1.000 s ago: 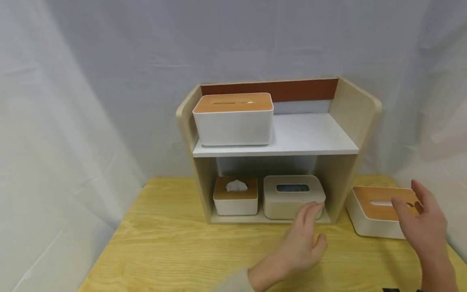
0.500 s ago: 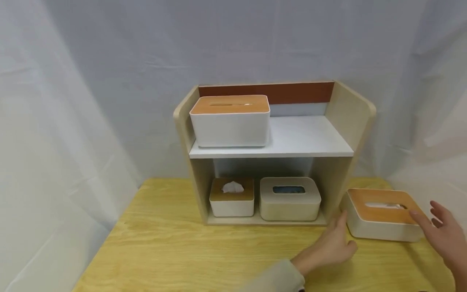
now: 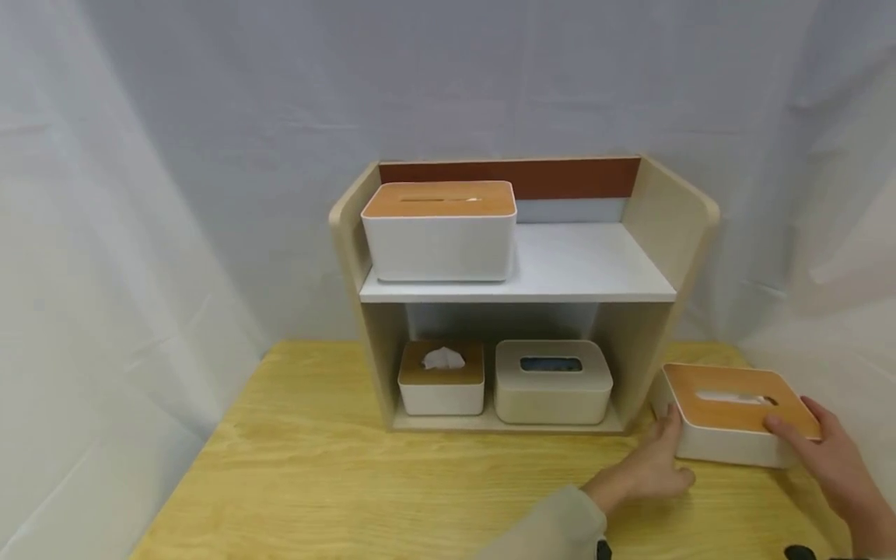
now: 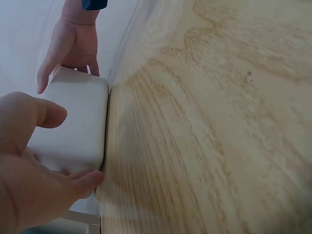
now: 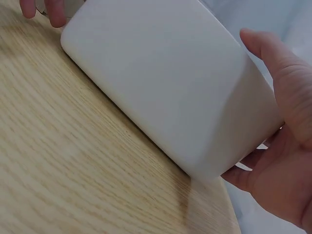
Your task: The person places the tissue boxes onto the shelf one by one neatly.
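Observation:
A white tissue box with a wood-look lid (image 3: 728, 449) rests on the table, right of the shelf. My left hand (image 3: 647, 467) touches its left end with extended fingers, while the thumb stays off the box in the head view. At the opposite end, my right hand (image 3: 829, 455) grips the corner, thumb on the lid and fingers round the side. The left wrist view shows the box's white front (image 4: 80, 122) between both hands. In the right wrist view, the right thumb lies along the upper edge and the fingertips are partly hidden behind the end (image 5: 243, 122).
A two-tier shelf (image 3: 588, 260) stands on the wooden table (image 3: 336, 498). Its upper board carries a large white tissue box (image 3: 439, 247) at the left. Below sit a small tissue box (image 3: 442, 399) and a beige one (image 3: 553, 404). White curtains (image 3: 175, 194) surround the table.
My left hand has moved right from in front of the beige box to the left end of the lidded box. My right hand has come down onto its right corner.

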`<state>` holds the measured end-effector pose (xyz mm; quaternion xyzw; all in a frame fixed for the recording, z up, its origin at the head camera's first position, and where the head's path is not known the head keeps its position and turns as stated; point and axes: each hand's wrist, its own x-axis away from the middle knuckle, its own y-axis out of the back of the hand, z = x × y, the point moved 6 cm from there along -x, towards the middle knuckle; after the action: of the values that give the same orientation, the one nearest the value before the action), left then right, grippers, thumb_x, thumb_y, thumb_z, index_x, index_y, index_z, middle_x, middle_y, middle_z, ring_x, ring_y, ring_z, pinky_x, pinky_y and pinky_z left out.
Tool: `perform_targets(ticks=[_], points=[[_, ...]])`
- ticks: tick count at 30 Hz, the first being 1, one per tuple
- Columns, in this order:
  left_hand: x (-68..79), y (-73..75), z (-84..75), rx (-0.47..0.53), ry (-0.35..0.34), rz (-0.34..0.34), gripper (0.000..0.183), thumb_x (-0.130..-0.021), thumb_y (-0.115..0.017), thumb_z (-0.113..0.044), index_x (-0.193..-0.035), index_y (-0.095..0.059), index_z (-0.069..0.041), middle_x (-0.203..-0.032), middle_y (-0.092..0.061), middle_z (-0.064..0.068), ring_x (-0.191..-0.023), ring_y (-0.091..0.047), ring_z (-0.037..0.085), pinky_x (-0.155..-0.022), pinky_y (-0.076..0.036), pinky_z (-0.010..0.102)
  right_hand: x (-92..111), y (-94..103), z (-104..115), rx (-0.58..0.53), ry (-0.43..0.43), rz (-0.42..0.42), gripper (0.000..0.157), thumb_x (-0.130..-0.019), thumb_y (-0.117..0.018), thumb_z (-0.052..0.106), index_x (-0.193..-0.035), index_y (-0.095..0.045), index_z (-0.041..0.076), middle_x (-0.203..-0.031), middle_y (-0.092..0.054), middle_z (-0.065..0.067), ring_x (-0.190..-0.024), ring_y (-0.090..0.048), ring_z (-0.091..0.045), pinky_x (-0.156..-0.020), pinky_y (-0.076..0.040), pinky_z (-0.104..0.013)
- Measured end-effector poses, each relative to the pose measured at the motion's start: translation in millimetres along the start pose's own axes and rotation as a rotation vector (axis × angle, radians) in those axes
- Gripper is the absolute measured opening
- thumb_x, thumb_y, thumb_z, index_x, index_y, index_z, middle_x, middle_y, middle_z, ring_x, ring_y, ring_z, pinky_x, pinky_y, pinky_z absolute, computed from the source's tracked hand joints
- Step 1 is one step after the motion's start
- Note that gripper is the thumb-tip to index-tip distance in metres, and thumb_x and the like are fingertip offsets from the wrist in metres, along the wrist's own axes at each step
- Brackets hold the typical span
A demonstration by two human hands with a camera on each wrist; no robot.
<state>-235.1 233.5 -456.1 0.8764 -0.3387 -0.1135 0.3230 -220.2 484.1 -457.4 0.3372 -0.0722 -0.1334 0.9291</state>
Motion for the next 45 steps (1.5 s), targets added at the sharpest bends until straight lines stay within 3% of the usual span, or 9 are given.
perform_targets(ticks=[4,9,13,20,28,36,39,42,45], points=[[5.3,-1.0,-2.5,0.027,0.01,0.008,0.099,-0.085,-0.067,-0.015,-0.16,-0.004,-0.011,-0.163,-0.02,0.007,-0.147,-0.023,0.012,-0.111,-0.029,0.018,4.3,-1.2,-4.4,0.011,0.002,0.054,0.099,-0.101,-0.052,0.045,-0.152,0.016,-0.006,-0.152,0.004,-0.045,-0.122,-0.03,-0.063,-0.073,-0.051,-0.032],[14.5,-5.9,-1.1,0.043,0.016,0.068,0.098,-0.088,-0.062,-0.014,-0.16,0.004,-0.013,-0.165,-0.009,0.011,-0.149,-0.018,0.019,-0.113,-0.029,0.022,14.4,-5.8,-9.8,-0.027,-0.009,0.134,0.103,-0.099,-0.056,0.044,-0.151,0.022,0.002,-0.153,0.013,-0.042,-0.132,-0.008,-0.068,-0.107,-0.016,-0.074],[22.4,-6.8,1.0,0.026,-0.016,0.085,0.096,-0.089,-0.059,-0.014,-0.159,0.006,-0.008,-0.165,-0.004,0.014,-0.15,-0.015,0.022,-0.114,-0.028,0.023,24.2,-11.9,-9.6,-0.038,-0.014,0.125,0.106,-0.098,-0.061,0.04,-0.153,0.021,0.003,-0.155,0.007,-0.041,-0.13,-0.02,-0.061,-0.106,-0.039,-0.032],[38.2,3.8,3.0,-0.088,-0.061,0.052,0.096,-0.09,-0.06,-0.017,-0.158,0.006,-0.005,-0.166,0.002,0.012,-0.151,-0.005,0.019,-0.116,-0.022,0.022,38.7,-18.0,2.5,0.016,-0.055,0.192,0.114,-0.095,-0.064,0.046,-0.149,0.027,0.003,-0.15,0.006,-0.047,-0.123,-0.024,-0.061,-0.097,-0.028,-0.072],[58.6,15.1,-6.8,-0.164,-0.144,0.038,0.098,-0.095,-0.058,-0.026,-0.157,0.014,-0.006,-0.165,0.003,0.017,-0.151,-0.004,0.02,-0.115,-0.025,0.022,58.6,-6.2,11.1,0.231,-0.142,0.061,0.122,-0.087,-0.068,0.058,-0.151,0.017,-0.002,-0.143,-0.014,-0.05,-0.118,-0.031,-0.063,-0.094,-0.033,-0.069],[79.6,24.5,-14.1,-0.202,-0.241,0.022,0.095,-0.098,-0.055,-0.027,-0.155,0.016,0.0,-0.162,0.001,0.025,-0.15,-0.012,0.024,-0.11,-0.03,0.018,72.5,-6.7,21.4,0.192,-0.124,-0.044,0.124,-0.084,-0.075,0.051,-0.153,0.012,-0.003,-0.145,-0.018,-0.046,-0.117,-0.035,-0.06,-0.093,-0.037,-0.067],[87.8,24.5,-17.4,-0.252,-0.259,0.025,0.094,-0.101,-0.051,-0.033,-0.153,0.018,0.003,-0.161,0.003,0.027,-0.149,-0.012,0.025,-0.109,-0.029,0.015,82.2,-5.8,25.8,0.161,-0.101,-0.1,0.122,-0.083,-0.079,0.045,-0.155,0.008,0.0,-0.149,-0.018,-0.044,-0.119,-0.035,-0.058,-0.087,-0.047,-0.034],[95.6,23.9,-20.5,-0.295,-0.269,0.02,0.094,-0.103,-0.047,-0.04,-0.152,0.021,0.002,-0.161,0.003,0.028,-0.149,-0.012,0.025,-0.109,-0.028,0.015,94.1,-1.3,29.4,0.143,-0.041,-0.183,0.118,-0.08,-0.084,0.037,-0.158,-0.001,0.004,-0.149,-0.026,-0.041,-0.107,-0.052,-0.012,-0.069,-0.034,-0.007],[102.2,25.7,-23.5,-0.335,-0.287,-0.027,0.096,-0.102,-0.047,-0.042,-0.152,0.023,0.001,-0.16,-0.004,0.027,-0.146,-0.022,0.022,-0.106,-0.032,0.013,104.2,3.7,33.9,0.165,0.024,-0.242,0.118,-0.077,-0.086,0.034,-0.159,-0.006,0.006,-0.141,-0.036,-0.04,-0.086,-0.026,0.025,-0.062,-0.025,-0.005]])
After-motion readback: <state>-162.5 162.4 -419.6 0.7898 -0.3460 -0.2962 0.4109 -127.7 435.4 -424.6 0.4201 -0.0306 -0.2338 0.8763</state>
